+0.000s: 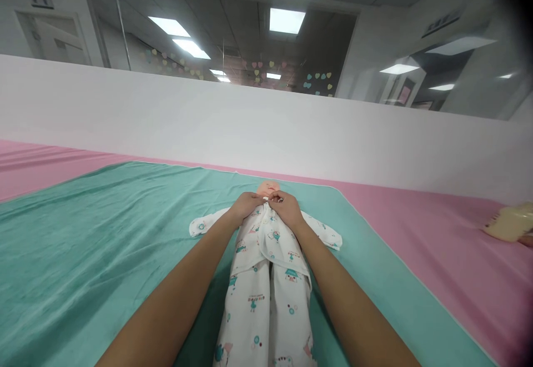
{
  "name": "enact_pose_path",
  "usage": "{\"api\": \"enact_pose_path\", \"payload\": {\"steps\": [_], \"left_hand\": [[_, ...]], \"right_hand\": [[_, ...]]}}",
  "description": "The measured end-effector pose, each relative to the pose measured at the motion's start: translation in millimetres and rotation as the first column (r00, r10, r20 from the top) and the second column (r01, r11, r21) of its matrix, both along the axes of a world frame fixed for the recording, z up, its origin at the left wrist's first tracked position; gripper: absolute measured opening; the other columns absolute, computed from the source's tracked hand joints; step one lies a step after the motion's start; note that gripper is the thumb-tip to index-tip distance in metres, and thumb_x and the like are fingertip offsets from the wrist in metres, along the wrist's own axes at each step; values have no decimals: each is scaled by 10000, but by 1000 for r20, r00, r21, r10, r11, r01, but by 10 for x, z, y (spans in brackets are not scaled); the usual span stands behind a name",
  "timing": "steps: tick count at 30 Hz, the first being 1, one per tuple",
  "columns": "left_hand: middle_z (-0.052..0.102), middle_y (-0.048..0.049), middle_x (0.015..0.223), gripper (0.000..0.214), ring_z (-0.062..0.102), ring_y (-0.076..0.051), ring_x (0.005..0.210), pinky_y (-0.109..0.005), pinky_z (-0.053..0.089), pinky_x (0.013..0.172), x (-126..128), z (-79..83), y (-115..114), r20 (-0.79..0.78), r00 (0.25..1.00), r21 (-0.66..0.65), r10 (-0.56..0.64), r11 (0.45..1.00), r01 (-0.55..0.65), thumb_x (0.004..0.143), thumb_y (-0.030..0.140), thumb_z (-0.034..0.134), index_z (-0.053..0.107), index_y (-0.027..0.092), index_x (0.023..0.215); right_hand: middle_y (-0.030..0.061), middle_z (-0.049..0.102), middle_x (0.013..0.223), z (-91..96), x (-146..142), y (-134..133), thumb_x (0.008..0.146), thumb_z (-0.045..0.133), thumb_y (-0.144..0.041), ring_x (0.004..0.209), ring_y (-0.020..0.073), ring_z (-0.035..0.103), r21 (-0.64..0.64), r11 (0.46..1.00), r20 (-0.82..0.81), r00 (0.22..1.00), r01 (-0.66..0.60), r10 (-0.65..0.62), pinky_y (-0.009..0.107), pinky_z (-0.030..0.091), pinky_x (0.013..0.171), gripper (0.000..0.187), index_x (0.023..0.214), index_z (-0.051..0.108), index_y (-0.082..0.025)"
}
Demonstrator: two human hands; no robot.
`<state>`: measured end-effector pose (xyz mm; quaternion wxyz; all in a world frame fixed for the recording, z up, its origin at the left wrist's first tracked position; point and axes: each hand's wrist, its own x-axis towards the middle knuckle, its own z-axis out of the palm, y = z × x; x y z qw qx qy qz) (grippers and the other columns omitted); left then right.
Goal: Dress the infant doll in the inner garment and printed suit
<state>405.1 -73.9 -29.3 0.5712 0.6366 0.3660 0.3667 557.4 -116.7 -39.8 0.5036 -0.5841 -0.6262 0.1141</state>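
Head view: the left hand and right hand meet with fingertips pinched together on the neckline of a soft white jacket, figure-printed, its curved front flap overlapping. Just beyond the grip lies a smooth doll's head; nearer the viewer, trousers bear lettering too small to read. The forearms partly cover the sleeves. Creased green cloth lies beneath; pink fabric borders it.

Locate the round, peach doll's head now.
In the head view, the round, peach doll's head lies just below centre on the teal cloth, just beyond the left hand and right hand.
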Motion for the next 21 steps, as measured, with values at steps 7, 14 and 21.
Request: {"api": "enact_pose_path", "payload": {"steps": [7,14,21], "left_hand": [[625,1,584,212,551,-138,548,-235,411,517,13,-34,7,62,998,-49,-17,999,20,593,330,720,629,150,657],[686,-57,736,322,612,-170,676,-276,466,636,13,-64,22,180,982,-84,-59,994,75,577,354,757,669,127,787],[689,-55,724,275,616,-174,669,-290,465,645,-11,-69,26,226,971,-98,-73,990,97,541,280,765,682,131,757]], "right_hand": [[-3,580,745,0,5,22,687,595,-374,673,133,471,-6,1000,16,1000,-7,7,238,365,637,167,725,624,-214],[-1,589,813,33,14,2,699,594,-358,702,128,483,-22,998,15,999,-52,53,248,378,670,155,732,616,-208],[-2,606,839,40,41,-18,694,601,-360,706,132,508,-40,997,-2,998,-64,64,268,390,689,159,728,653,-214]]}}
